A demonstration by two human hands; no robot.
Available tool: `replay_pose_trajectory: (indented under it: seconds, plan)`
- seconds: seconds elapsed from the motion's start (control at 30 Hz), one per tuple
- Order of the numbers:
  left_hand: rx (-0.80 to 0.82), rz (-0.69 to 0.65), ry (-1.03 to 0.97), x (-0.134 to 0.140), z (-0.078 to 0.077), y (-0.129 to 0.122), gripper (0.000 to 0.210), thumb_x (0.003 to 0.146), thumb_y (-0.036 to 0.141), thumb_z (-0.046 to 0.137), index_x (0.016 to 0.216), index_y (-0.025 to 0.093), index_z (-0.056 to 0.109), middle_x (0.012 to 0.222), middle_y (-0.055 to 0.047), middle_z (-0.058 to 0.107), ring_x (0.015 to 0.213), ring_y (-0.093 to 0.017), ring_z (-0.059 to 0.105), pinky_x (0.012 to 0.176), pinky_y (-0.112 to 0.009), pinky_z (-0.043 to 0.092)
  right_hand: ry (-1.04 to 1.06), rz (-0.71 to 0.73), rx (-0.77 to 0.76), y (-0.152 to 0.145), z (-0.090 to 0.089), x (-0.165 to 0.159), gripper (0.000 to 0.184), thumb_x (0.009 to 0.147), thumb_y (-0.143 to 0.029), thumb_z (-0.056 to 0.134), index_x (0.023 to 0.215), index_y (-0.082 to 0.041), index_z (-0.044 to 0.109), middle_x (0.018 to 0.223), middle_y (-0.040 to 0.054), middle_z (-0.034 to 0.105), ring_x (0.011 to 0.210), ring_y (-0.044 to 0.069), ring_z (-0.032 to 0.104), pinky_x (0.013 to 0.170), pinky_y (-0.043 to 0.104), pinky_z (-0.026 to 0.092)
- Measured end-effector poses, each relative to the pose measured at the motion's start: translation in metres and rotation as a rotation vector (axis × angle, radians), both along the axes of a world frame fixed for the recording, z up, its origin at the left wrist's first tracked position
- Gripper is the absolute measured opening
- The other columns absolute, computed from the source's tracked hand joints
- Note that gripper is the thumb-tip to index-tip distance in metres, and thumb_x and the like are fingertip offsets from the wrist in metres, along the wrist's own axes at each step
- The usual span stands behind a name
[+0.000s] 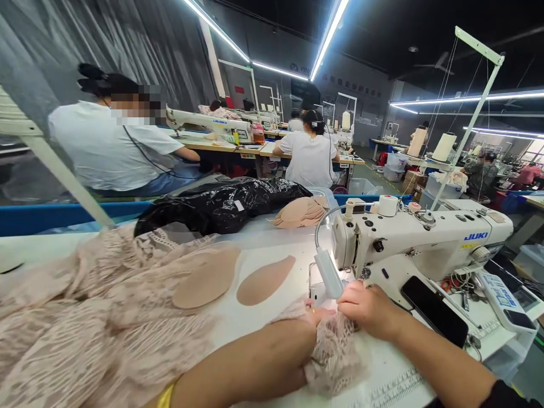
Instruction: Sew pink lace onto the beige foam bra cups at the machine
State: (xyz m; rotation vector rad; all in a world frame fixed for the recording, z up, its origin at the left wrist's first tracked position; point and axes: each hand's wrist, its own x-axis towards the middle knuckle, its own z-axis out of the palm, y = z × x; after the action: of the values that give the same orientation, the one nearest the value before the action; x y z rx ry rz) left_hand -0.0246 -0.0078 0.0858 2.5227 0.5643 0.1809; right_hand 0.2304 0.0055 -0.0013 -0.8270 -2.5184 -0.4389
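Note:
Pale pink lace fabric (338, 354) lies bunched at the needle end of a white JUKI sewing machine (420, 238). My right hand (368, 309) is closed, its fingertips pinching the lace close below a small lit lamp (328, 272). Just left of it, my left hand (317, 320) holds the same lace, its fingers partly hidden and washed out by the light. The needle and presser foot are hidden behind the lamp and hands. Left of the hands, a beige teardrop-shaped pad (266, 280) lies flat on the white table, with another beige pad (208, 277) beside it under sheer fabric.
A large heap of lace (85, 317) covers the table's left side. Behind are a black plastic bag (221, 204) and a stack of beige pads (301, 212). A phone (434, 310) lies right of my right hand, near a control panel (504, 300). Co-workers sit at machines ahead.

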Motion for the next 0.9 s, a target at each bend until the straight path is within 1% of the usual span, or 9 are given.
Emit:
replay_pose_trajectory:
  seconds: [0.03,0.1,0.2,0.3,0.37,0.47,0.63,0.8,0.9]
  plan:
    - [-0.038,-0.002,-0.005,0.000,0.000,0.003,0.028,0.083,0.012,0.061,0.104,0.029,0.071,0.105,-0.001,0.078,0.101,-0.023,0.073,0.095,-0.029,0.056,0.046,0.008,-0.034,-0.002,-0.001,0.002,0.023,0.097,-0.003,0.058,0.096,-0.023,0.069,0.099,0.0019,0.078,0.088,0.018,0.063,0.071,0.029,0.043]
    - [-0.081,0.009,-0.012,0.000,0.000,0.005,0.030,0.083,0.009,0.058,0.103,0.029,0.070,0.100,0.001,0.077,0.103,-0.023,0.072,0.096,-0.029,0.055,0.143,0.050,-0.095,-0.009,0.001,0.006,0.028,0.096,-0.001,0.055,0.102,-0.023,0.071,0.101,0.0010,0.081,0.084,0.017,0.065,0.072,0.029,0.045]
    - [-0.073,0.015,-0.028,0.001,0.003,0.002,0.030,0.086,0.008,0.055,0.097,0.029,0.072,0.091,0.002,0.076,0.104,-0.023,0.071,0.100,-0.030,0.053,0.213,0.081,-0.152,-0.015,0.007,0.009,0.026,0.096,-0.003,0.056,0.101,-0.024,0.071,0.102,0.0003,0.083,0.081,0.016,0.067,0.072,0.030,0.044]
    - [-0.074,0.010,-0.023,0.004,0.007,-0.001,0.029,0.090,0.009,0.052,0.085,0.029,0.074,0.085,0.001,0.076,0.110,-0.024,0.070,0.110,-0.034,0.051,0.193,0.036,-0.184,-0.013,0.009,0.009,0.027,0.094,-0.002,0.056,0.097,-0.024,0.071,0.102,0.0005,0.083,0.082,0.018,0.066,0.074,0.030,0.045]
    - [-0.079,0.009,-0.009,0.005,0.010,-0.002,0.032,0.092,0.010,0.051,0.082,0.028,0.074,0.083,0.000,0.075,0.113,-0.025,0.068,0.113,-0.036,0.050,0.159,-0.009,-0.203,-0.011,0.009,0.008,0.029,0.091,0.000,0.054,0.095,-0.024,0.070,0.099,0.0004,0.082,0.080,0.018,0.063,0.075,0.031,0.045]
    - [-0.060,0.005,0.024,0.004,0.013,0.000,0.036,0.094,0.008,0.048,0.080,0.028,0.075,0.082,0.000,0.075,0.112,-0.024,0.068,0.115,-0.036,0.048,0.134,-0.053,-0.223,-0.011,0.010,0.008,0.032,0.085,0.003,0.054,0.093,-0.024,0.068,0.098,0.0000,0.080,0.079,0.018,0.060,0.076,0.031,0.045]
    - [-0.051,0.005,0.073,0.002,0.010,0.004,0.035,0.097,0.011,0.048,0.084,0.028,0.076,0.085,0.001,0.075,0.109,-0.022,0.069,0.116,-0.035,0.047,0.144,-0.095,-0.206,-0.014,0.012,0.008,0.034,0.079,0.005,0.055,0.092,-0.024,0.068,0.098,-0.0025,0.079,0.082,0.020,0.057,0.077,0.031,0.044]
    - [-0.034,0.042,0.075,0.000,0.005,0.004,0.028,0.094,0.014,0.049,0.093,0.027,0.075,0.100,-0.002,0.075,0.108,-0.023,0.070,0.116,-0.039,0.047,0.107,-0.112,-0.211,-0.012,0.008,0.008,0.035,0.081,0.005,0.058,0.096,-0.025,0.069,0.100,-0.0008,0.079,0.085,0.021,0.059,0.080,0.031,0.044]
    - [-0.026,0.050,0.044,0.001,0.004,0.005,0.028,0.093,0.016,0.049,0.100,0.027,0.074,0.108,-0.003,0.074,0.103,-0.024,0.070,0.115,-0.040,0.048,0.090,-0.119,-0.222,-0.010,0.006,0.010,0.036,0.082,0.005,0.058,0.098,-0.025,0.069,0.097,0.0010,0.078,0.087,0.021,0.062,0.082,0.031,0.046]
